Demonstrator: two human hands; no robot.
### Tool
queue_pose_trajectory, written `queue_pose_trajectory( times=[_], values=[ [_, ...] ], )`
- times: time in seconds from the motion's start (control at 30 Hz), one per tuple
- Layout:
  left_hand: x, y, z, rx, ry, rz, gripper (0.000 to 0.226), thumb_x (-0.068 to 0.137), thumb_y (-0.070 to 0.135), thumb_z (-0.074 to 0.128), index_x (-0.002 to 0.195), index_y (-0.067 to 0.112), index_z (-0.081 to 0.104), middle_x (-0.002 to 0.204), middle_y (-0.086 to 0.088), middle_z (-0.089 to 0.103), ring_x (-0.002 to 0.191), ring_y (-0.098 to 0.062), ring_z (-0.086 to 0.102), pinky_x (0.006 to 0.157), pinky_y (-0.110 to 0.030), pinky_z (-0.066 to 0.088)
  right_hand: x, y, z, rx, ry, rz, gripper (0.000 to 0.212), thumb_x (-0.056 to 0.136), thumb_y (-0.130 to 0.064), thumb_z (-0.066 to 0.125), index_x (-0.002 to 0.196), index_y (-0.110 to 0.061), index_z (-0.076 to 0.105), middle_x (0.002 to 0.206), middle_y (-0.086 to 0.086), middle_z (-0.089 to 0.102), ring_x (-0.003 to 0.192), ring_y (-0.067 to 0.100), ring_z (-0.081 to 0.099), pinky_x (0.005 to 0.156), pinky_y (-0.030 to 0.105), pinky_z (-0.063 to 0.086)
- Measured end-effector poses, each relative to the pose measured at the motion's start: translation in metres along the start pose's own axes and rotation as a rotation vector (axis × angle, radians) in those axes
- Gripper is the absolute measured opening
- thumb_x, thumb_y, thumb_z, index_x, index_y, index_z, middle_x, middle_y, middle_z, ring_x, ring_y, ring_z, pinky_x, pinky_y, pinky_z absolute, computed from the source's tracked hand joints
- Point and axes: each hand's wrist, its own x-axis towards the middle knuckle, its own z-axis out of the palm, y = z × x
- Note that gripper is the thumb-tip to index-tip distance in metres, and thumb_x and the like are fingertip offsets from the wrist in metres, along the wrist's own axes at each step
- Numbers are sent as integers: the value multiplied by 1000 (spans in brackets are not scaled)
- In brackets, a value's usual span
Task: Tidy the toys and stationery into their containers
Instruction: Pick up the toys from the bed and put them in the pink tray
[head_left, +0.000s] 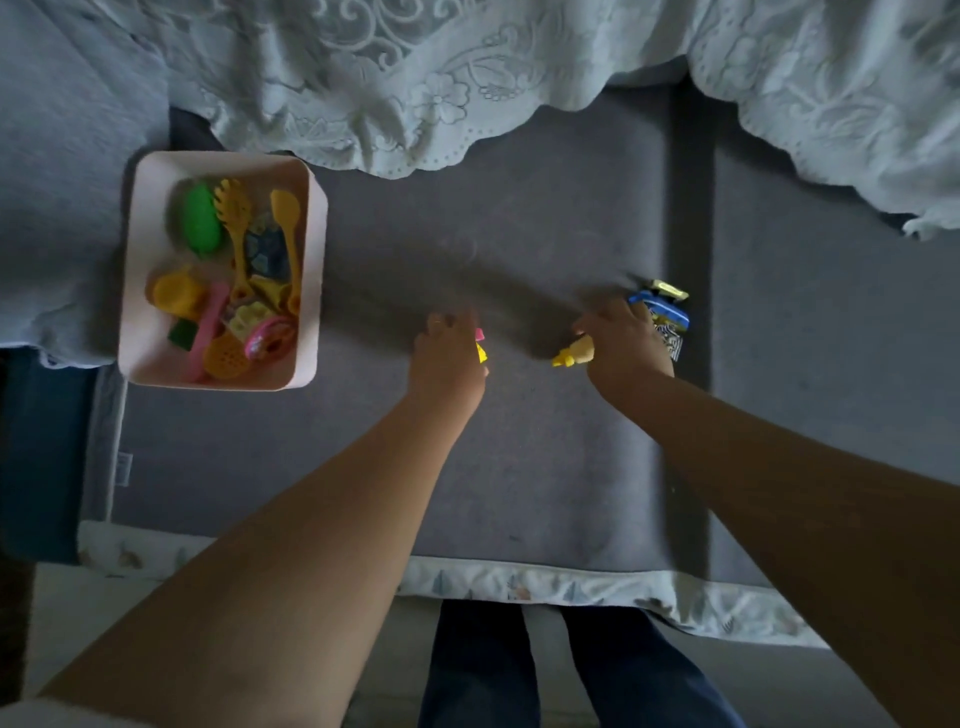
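Over the grey bed (519, 467), the left hand (448, 358) is pinching small pink-and-yellow pieces (481, 347); the right hand (626, 345) is gripping a yellow toy (571, 354) and blue packets (662, 309). A pink bin (150, 270) of toys is sitting well left.

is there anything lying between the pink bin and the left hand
No, in the head view only bare grey mattress lies between the pink bin and left hand.
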Motion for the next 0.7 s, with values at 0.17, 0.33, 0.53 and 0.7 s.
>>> queue_pose_trajectory(
  times=[0.17,0.33,0.53,0.7],
  values=[
    [3,-2,15,-11,-2,-33,36,89,9,56,122,21,54,120,-13,46,104,-37,54,84,-39,45,4,-3,8,-49,-65,55,43,86,-3,55,124,-25,56,132,9,40,128,32,34,88,44,47],
    [-6,-12,1,-106,48,-28,38,84,5,59,118,22,56,116,-12,48,98,-33,55,83,-35,42,2,-37,11,94,-79,104,39,84,-22,62,122,-20,52,128,10,48,121,33,46,85,38,45],
    [-12,-58,-57,-72,139,-56,27,90,13,57,117,14,51,119,-12,51,108,-29,52,84,-36,42,4,-117,-9,260,-160,16,36,82,-36,61,115,-20,55,114,6,62,101,29,61,74,32,49],
    [-7,-134,-117,14,231,-192,41,92,22,56,131,19,44,126,-12,53,116,-31,52,93,-40,44,10,-207,-25,362,-195,-98,34,84,-33,62,114,-17,56,112,6,65,98,27,62,80,34,50]
  ],
)
